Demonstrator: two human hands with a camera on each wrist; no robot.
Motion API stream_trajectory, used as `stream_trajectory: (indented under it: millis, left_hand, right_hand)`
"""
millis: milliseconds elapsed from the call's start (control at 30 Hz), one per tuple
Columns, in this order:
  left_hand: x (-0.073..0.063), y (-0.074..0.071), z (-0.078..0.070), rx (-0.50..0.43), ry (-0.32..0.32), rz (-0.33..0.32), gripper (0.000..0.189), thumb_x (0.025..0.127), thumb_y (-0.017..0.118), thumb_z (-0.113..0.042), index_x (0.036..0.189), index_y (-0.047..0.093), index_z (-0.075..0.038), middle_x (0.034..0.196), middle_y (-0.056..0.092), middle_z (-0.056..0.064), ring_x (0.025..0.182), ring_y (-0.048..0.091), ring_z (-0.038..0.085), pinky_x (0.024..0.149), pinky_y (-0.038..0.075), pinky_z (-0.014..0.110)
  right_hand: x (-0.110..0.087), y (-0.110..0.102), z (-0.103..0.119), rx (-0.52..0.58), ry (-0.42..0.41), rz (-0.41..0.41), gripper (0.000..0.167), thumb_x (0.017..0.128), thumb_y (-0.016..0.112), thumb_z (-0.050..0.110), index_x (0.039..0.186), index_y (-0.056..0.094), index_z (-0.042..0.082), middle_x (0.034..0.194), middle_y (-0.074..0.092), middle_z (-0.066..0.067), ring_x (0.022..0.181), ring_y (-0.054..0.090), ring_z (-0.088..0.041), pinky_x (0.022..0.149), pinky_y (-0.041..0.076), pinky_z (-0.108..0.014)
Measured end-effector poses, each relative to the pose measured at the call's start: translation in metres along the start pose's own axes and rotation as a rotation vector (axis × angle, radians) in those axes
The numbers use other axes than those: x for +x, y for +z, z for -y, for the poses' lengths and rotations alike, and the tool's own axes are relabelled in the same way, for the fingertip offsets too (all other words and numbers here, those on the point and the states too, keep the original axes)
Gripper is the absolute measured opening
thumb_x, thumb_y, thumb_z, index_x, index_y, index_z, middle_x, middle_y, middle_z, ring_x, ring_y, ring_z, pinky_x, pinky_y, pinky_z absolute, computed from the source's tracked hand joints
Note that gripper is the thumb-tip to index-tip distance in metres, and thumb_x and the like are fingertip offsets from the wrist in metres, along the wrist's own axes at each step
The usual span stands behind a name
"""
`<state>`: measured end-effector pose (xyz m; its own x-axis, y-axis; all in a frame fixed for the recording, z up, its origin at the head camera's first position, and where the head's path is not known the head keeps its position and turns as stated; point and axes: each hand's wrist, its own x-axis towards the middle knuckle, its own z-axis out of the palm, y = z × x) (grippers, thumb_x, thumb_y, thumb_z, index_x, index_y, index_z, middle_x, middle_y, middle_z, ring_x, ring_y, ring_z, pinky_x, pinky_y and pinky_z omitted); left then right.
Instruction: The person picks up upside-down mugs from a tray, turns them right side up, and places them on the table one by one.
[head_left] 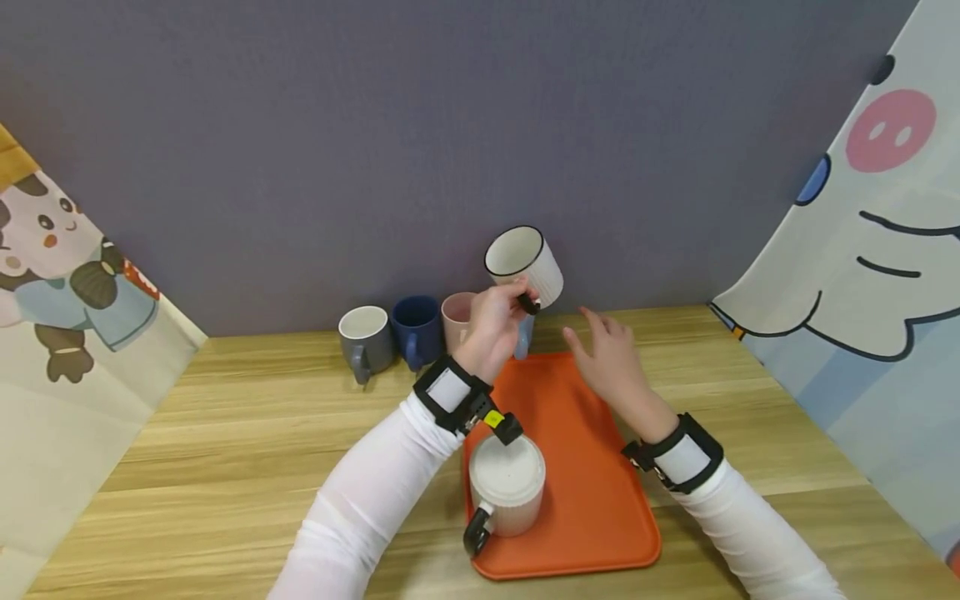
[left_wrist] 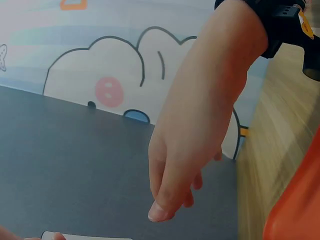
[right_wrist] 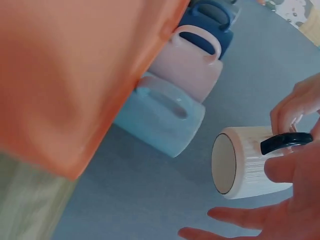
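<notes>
My left hand (head_left: 491, 329) grips the black handle of a white ribbed mug (head_left: 546, 273) with a black rim. This mug is raised above the row of mugs, tilted with its mouth toward the head camera. To its right, my right hand (head_left: 613, 362) is held in the air with fingers spread and nothing in them; its fingers overlap the mug (right_wrist: 250, 175) in the right wrist view. Another white mug (head_left: 510, 508) with a black handle stands upside down on the orange tray (head_left: 585, 500). Only a sliver of the raised mug's edge (left_wrist: 85, 236) shows in the left wrist view.
Along the grey back panel (head_left: 337, 167) stand a grey mug (head_left: 367, 342), a navy mug (head_left: 417, 329), a pink mug (head_left: 456, 317) and a light blue mug (right_wrist: 160, 115). The light blue one is partly hidden behind my left hand. Printed cloths (head_left: 870, 275) hang at both sides.
</notes>
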<state>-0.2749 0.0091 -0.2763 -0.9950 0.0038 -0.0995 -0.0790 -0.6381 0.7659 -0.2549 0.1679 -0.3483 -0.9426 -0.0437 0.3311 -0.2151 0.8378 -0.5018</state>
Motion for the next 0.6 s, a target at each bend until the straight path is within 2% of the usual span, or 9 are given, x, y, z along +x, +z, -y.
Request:
stream_trajectory:
  millis: [133, 233, 400, 500, 600]
  left_hand:
    - [0.004, 0.004, 0.006, 0.021, -0.016, -0.001, 0.018, 0.09, 0.054, 0.004, 0.075, 0.059, -0.003, 0.064, 0.056, 0.002, 0.061, 0.054, 0.014, 0.072, 0.044, 0.027]
    - [0.007, 0.007, 0.012, 0.021, -0.025, 0.0, 0.02, 0.09, 0.054, 0.005, 0.072, 0.058, -0.003, 0.067, 0.054, 0.002, 0.062, 0.053, 0.014, 0.071, 0.043, 0.025]
    - [0.011, 0.014, 0.021, 0.033, -0.002, -0.035, 0.019, 0.087, 0.056, 0.009, 0.07, 0.058, -0.001, 0.064, 0.054, 0.002, 0.058, 0.053, 0.013, 0.067, 0.045, 0.025]
    - [0.012, 0.019, 0.026, 0.053, -0.009, -0.059, 0.01, 0.086, 0.057, 0.009, 0.078, 0.061, 0.004, 0.065, 0.055, 0.001, 0.056, 0.054, 0.012, 0.068, 0.047, 0.025]
    - [0.013, 0.025, 0.029, 0.061, -0.045, -0.063, 0.007, 0.087, 0.056, 0.006, 0.09, 0.062, 0.008, 0.066, 0.055, 0.0, 0.057, 0.055, 0.011, 0.077, 0.047, 0.028]
  right_hand:
    - [-0.006, 0.002, -0.009, -0.04, -0.007, -0.026, 0.059, 0.099, 0.043, 0.042, 0.142, 0.038, 0.002, 0.137, 0.041, -0.031, 0.124, 0.033, -0.055, 0.093, 0.03, -0.07]
    - [-0.01, 0.003, -0.016, -0.054, -0.019, -0.038, 0.057, 0.098, 0.046, 0.039, 0.14, 0.041, 0.0, 0.136, 0.041, -0.031, 0.124, 0.033, -0.056, 0.095, 0.028, -0.07]
    - [-0.02, 0.002, -0.025, -0.079, -0.005, -0.042, 0.055, 0.098, 0.048, 0.037, 0.138, 0.043, 0.0, 0.136, 0.041, -0.031, 0.124, 0.032, -0.056, 0.095, 0.027, -0.07]
    - [-0.025, 0.001, -0.031, -0.099, 0.0, -0.054, 0.055, 0.098, 0.048, 0.038, 0.137, 0.044, -0.001, 0.135, 0.042, -0.031, 0.123, 0.033, -0.056, 0.094, 0.027, -0.07]
    - [-0.028, 0.0, -0.036, -0.112, -0.002, -0.065, 0.056, 0.097, 0.049, 0.039, 0.136, 0.045, -0.001, 0.135, 0.042, -0.031, 0.121, 0.034, -0.057, 0.094, 0.027, -0.07]
